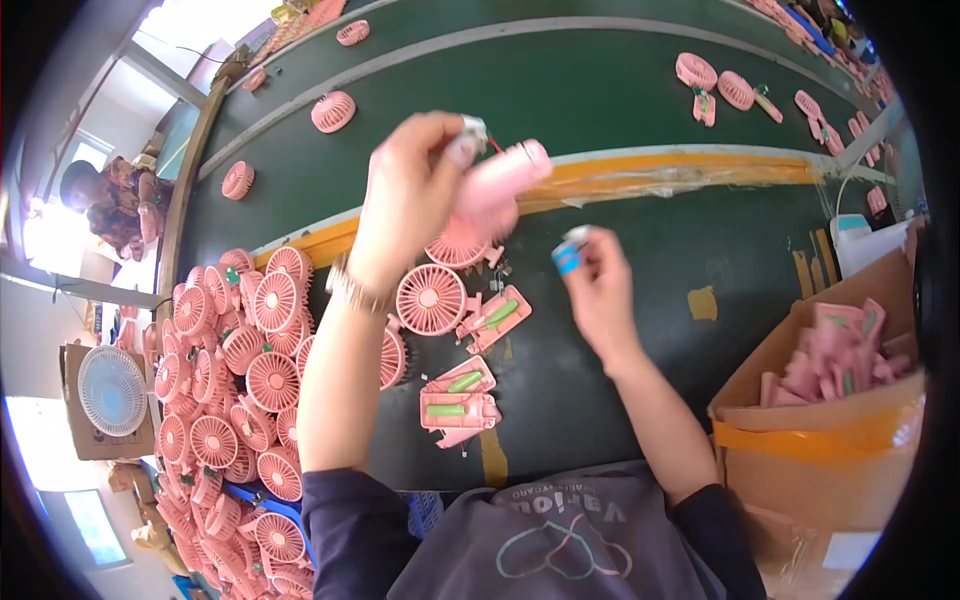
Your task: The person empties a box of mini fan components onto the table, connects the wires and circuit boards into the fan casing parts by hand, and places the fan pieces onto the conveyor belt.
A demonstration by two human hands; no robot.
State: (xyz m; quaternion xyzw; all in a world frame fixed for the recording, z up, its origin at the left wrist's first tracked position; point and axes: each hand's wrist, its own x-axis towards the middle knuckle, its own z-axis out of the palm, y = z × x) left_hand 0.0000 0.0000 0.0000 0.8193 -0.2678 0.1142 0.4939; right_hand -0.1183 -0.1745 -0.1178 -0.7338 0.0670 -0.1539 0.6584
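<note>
My left hand [412, 190] is raised over the middle of the bench, its fingers closed on a pink handheld fan [505, 180] that is smeared by motion. Something white wraps a fingertip there, and a thin red wire shows beside it. To the right, apart from the fan, my right hand [603, 290] has its fingers drawn together; blue and white bits show at the tips, but I cannot tell whether it holds anything. Below my left hand lies a round pink fan head [432, 299]. Next to it sit open pink handle shells [497, 316] with green battery cells, and more shells [462, 408] lie nearer me.
A big heap of pink fans [273, 380] fills the left side. At right stands a cardboard box [820, 420] of pink handle parts [840, 350]. Beyond a taped yellow rail [680, 175], the green belt [560, 90] carries scattered fan pieces. Another person [120, 205] sits far left.
</note>
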